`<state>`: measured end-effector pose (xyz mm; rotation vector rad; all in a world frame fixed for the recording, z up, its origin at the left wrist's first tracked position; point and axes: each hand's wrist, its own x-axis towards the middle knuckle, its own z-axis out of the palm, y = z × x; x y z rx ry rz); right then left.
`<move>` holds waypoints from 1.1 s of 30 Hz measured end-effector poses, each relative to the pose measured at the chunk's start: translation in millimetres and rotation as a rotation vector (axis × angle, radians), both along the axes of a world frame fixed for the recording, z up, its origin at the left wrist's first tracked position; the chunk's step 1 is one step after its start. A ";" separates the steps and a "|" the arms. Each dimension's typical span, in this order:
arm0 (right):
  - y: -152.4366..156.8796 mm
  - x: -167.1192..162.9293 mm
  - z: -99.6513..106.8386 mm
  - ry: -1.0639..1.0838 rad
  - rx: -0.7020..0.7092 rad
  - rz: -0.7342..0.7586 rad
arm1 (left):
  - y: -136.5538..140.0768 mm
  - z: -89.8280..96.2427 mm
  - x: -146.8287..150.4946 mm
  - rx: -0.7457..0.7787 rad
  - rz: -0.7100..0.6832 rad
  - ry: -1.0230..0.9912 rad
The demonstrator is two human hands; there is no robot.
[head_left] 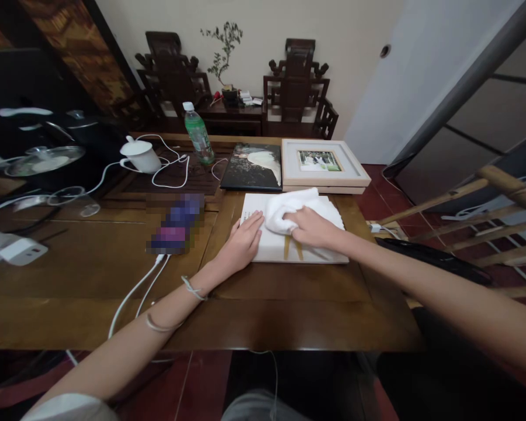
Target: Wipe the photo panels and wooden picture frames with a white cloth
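A white flat panel [272, 251], perhaps a book or picture board, lies on the wooden table with small dark writing near its left edge and yellow-gold marks toward the front. My left hand [244, 238] rests flat on the panel's left side, fingers stretched out. Bunched in my right hand [311, 228] is a white cloth [289, 204], pressed onto the panel's upper middle and right. The cloth and my hand hide much of the panel's surface. Just behind it sit a dark photo album or panel [252, 169] and a light wood picture frame [350, 166] holding a small photo.
On the left, a phone with a blurred-out screen [175, 225] is plugged into white cables. Farther back stand a green-labelled bottle [198, 133], a lidded white cup [141, 156] and a glass-lidded pot [48, 164]. A wooden chair [456, 199] stands right of the table [289, 316].
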<state>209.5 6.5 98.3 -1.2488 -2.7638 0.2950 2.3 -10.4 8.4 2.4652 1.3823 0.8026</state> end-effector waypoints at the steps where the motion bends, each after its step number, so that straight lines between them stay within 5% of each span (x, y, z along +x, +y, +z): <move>1: 10.2 -1.5 -1.2 0.003 0.015 -0.010 | 0.2 0.0 -0.2 -0.001 -0.003 -0.008; 7: 19.1 -10.2 -14.0 -0.006 0.099 -0.033 | 2.0 -1.0 -0.5 -0.025 -0.001 -0.030; 13: -34.9 -11.6 -16.7 -0.034 0.016 -0.032 | 2.2 -3.0 -0.2 -0.030 0.007 -0.036; 21: -98.7 -10.1 11.2 -0.007 -0.220 0.052 | 2.0 -1.2 0.6 -0.025 0.019 -0.004; 33: 2.4 -11.4 2.4 -0.048 0.027 -0.062 | -0.3 3.2 0.8 -0.043 0.023 -0.004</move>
